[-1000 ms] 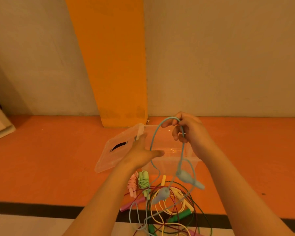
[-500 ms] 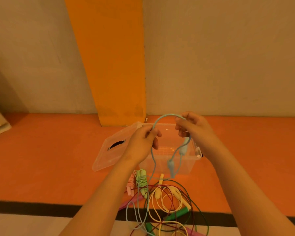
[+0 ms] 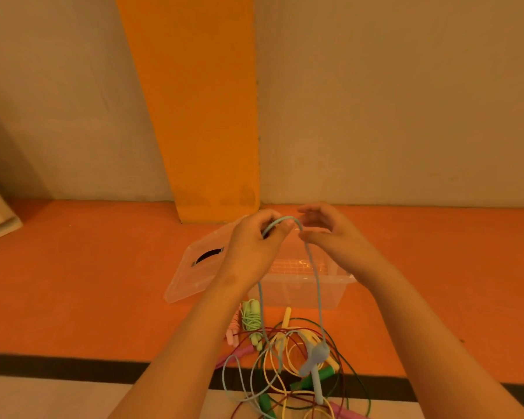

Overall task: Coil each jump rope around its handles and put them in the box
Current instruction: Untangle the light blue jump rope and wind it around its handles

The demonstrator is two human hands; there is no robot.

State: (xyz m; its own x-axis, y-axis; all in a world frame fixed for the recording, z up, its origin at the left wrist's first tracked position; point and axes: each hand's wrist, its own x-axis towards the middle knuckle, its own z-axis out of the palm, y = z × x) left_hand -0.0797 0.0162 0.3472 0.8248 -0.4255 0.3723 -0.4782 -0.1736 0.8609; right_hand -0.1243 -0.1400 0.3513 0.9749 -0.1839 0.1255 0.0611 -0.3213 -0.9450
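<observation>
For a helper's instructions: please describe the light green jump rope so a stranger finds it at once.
Find the clear box on the orange floor before the orange pillar. Just in front of its near left corner lies the light green jump rope. Unlike the loose tangle to its right, it is wound around its handles.

A: What is the box (image 3: 303, 293) at centre made of?
B: Clear, glossy plastic, and its lid (image 3: 191, 279) too.
A: And the light blue rope (image 3: 315, 276)?
B: A smooth, rubbery-looking cord. Its handles (image 3: 316, 356) at lower right look like matt plastic.
A: The surroundings?
B: A matt orange floor (image 3: 88, 282) and a faintly rough painted wall (image 3: 406, 101) above.
</observation>
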